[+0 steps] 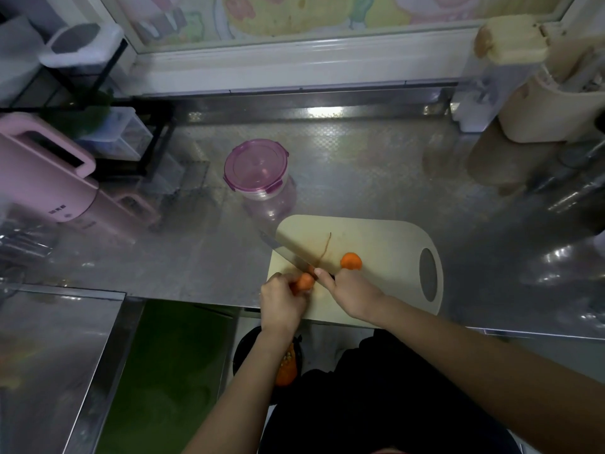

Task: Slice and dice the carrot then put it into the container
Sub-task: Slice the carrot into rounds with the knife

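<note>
Carrot [303, 282] lay on the board [376, 237] — the left hand [281, 301] curled its grip round it, likely so it could not roll. The right hand [352, 294] wrapped its grip round the knife [288, 252], blade over the carrot to cut. The container [256, 170] sat behind, lid on.

Head-worn wide-angle view: we look forward and down across the near edge of the counter [360, 165], close over the cutting board [376, 237]; left hand [281, 299], right hand [352, 293] below centre.
</note>
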Action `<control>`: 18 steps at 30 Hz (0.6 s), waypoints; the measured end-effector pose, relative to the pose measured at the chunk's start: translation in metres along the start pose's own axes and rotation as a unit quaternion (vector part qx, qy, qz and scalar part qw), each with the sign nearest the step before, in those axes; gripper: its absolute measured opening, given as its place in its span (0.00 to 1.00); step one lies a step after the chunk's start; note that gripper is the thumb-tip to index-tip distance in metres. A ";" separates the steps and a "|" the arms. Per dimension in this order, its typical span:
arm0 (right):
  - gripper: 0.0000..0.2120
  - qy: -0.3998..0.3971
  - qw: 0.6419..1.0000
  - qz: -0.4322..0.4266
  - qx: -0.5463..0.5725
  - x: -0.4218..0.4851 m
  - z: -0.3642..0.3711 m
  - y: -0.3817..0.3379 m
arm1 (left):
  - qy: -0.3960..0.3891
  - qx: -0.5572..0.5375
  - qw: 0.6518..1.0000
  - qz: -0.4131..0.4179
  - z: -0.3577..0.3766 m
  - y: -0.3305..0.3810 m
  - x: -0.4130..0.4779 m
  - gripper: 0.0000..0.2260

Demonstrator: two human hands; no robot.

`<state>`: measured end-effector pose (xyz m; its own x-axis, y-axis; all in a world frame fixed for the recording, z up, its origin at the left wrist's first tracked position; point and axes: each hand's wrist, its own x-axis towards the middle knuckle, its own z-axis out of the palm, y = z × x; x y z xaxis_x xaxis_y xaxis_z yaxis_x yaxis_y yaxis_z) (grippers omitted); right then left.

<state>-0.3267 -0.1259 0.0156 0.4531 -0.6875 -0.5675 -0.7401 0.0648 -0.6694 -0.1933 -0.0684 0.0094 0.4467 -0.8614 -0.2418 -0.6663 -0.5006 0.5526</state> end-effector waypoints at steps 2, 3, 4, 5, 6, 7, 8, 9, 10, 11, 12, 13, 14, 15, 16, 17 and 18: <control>0.24 0.002 1.000 0.001 0.011 0.000 0.002 0.001 | -0.003 -0.006 1.000 -0.001 -0.001 0.001 -0.001 0.10; 0.24 0.003 1.000 0.003 0.014 0.000 0.002 0.000 | 0.002 -0.008 1.000 0.000 -0.001 -0.001 0.000 0.10; 0.24 0.003 1.000 0.003 0.016 0.000 0.002 0.000 | -0.001 -0.004 1.000 0.001 -0.002 -0.001 0.000 0.10; 0.24 0.002 1.000 0.004 0.014 0.000 0.001 0.000 | -0.001 -0.005 1.000 0.005 -0.001 -0.001 0.000 0.10; 0.23 0.004 1.000 0.005 0.011 0.000 0.001 0.000 | -0.006 -0.006 1.000 0.008 -0.001 -0.001 0.000 0.10; 0.23 0.007 1.000 0.006 0.007 -0.001 0.000 -0.001 | -0.007 -0.009 1.000 0.011 0.000 -0.003 0.001 0.11; 0.24 0.012 1.000 0.004 0.005 0.000 -0.001 -0.002 | -0.009 -0.010 1.000 0.010 0.000 -0.003 0.001 0.11; 0.25 0.019 1.000 0.003 0.002 0.000 -0.001 -0.001 | -0.013 -0.012 1.000 0.012 0.000 -0.003 0.001 0.11; 0.28 0.026 1.000 0.002 -0.001 0.000 -0.001 0.001 | -0.018 -0.014 1.000 0.015 0.001 -0.004 0.000 0.11; 0.30 0.032 0.999 0.002 0.003 -0.001 -0.001 0.002 | -0.022 -0.015 0.999 0.021 0.002 -0.005 0.000 0.12; 0.32 0.042 0.999 -0.002 0.013 0.000 0.000 0.006 | -0.028 -0.015 0.999 0.023 0.003 -0.006 -0.001 0.13; 0.32 0.055 0.998 -0.011 0.026 -0.001 -0.001 0.010 | -0.033 -0.018 0.999 0.026 0.004 -0.007 -0.001 0.14; 0.31 0.070 0.997 -0.021 0.038 -0.002 -0.002 0.013 | -0.041 -0.024 0.999 0.025 0.005 -0.006 -0.001 0.16; 0.29 0.084 0.995 -0.030 0.046 -0.005 -0.006 0.014 | -0.048 -0.028 0.998 0.027 0.006 -0.005 -0.001 0.17; 0.26 0.099 0.993 -0.040 0.049 -0.007 -0.011 0.015 | -0.052 -0.028 0.998 0.029 0.006 -0.004 0.000 0.19; 0.25 0.112 0.991 -0.047 0.051 -0.009 -0.017 0.015 | -0.053 -0.026 0.998 0.034 0.007 -0.003 0.001 0.19; 0.25 0.122 0.990 -0.049 0.054 -0.010 -0.023 0.016 | -0.055 -0.022 0.998 0.037 0.007 -0.001 0.003 0.20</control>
<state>-0.3543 -0.1344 0.0220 0.3770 -0.8474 -0.3739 -0.6350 0.0574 -0.7704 -0.1953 -0.0709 0.0021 0.3266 -0.9015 -0.2841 -0.6670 -0.4328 0.6064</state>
